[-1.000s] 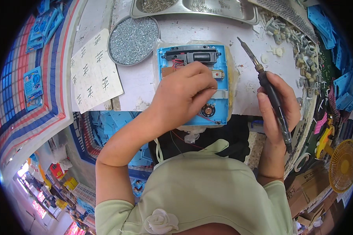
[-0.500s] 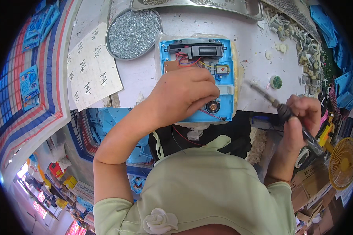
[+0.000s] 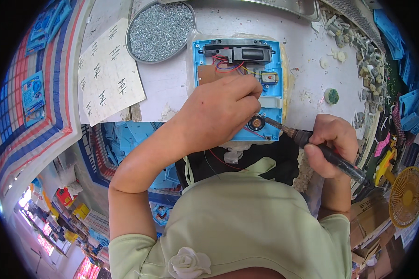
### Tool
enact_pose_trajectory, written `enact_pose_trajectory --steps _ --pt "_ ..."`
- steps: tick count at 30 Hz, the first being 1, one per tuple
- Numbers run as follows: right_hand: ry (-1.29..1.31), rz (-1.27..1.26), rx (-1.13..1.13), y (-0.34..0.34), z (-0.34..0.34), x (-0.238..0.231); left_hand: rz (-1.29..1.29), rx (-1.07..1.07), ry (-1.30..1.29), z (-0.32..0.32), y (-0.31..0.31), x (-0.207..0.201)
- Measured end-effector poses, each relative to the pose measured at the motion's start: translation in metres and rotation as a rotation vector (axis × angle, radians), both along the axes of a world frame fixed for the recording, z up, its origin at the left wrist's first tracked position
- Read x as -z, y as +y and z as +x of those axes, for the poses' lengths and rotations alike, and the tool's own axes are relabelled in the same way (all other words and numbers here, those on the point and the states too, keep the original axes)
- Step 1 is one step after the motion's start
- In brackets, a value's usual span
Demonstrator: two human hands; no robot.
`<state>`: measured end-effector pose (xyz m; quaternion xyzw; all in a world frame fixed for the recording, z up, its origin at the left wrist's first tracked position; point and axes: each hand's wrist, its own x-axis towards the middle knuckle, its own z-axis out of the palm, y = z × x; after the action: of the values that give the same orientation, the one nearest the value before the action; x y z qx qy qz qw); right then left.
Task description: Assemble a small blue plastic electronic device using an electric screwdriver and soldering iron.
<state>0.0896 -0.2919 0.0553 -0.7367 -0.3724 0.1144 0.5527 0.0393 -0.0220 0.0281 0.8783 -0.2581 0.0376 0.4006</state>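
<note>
A light-blue plastic casing (image 3: 245, 136) lies open on the table, with wires and electronic parts inside. My left hand (image 3: 221, 109) rests over its lower left side, fingers pinched together beside a small round speaker (image 3: 256, 123); whatever is between the fingertips is hidden. In my right hand (image 3: 334, 142) is a soldering iron (image 3: 302, 138), gripped by its black handle. The iron's tip reaches the right edge of the speaker; I cannot tell whether it touches. Inside the casing sit a black battery-box-like part (image 3: 251, 55) and a small motor-like part (image 3: 269, 77).
A round tray of screws (image 3: 160, 32) stands at the back left, beside a sheet with handwriting (image 3: 109, 76). To the right are a small green round tin (image 3: 331, 96) and a heap of small motor-like parts (image 3: 370, 76). Loose wires (image 3: 223, 161) hang below the casing.
My right hand has moved left and brought the soldering iron's tip from beyond the casing to the speaker. My left hand stays pinched in about the same place.
</note>
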Motion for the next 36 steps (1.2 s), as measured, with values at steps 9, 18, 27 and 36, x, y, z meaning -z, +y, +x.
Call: enact_pose_trajectory --steps 9,18,27,36 --pt "-0.026 -0.018 -0.031 0.002 0.003 -0.002 0.032 -0.015 -0.010 -0.002 -0.001 0.000" --pt "-0.079 -0.057 -0.065 0.008 0.005 -0.006 0.046 -0.031 0.002 -0.004 -0.002 -0.001" --pt "-0.070 -0.018 0.014 -0.003 -0.002 -0.006 0.053 -0.037 0.010 -0.004 -0.003 -0.001" --pt "-0.051 0.064 0.112 -0.018 -0.004 -0.004 0.004 -0.050 -0.027 -0.006 -0.002 0.002"
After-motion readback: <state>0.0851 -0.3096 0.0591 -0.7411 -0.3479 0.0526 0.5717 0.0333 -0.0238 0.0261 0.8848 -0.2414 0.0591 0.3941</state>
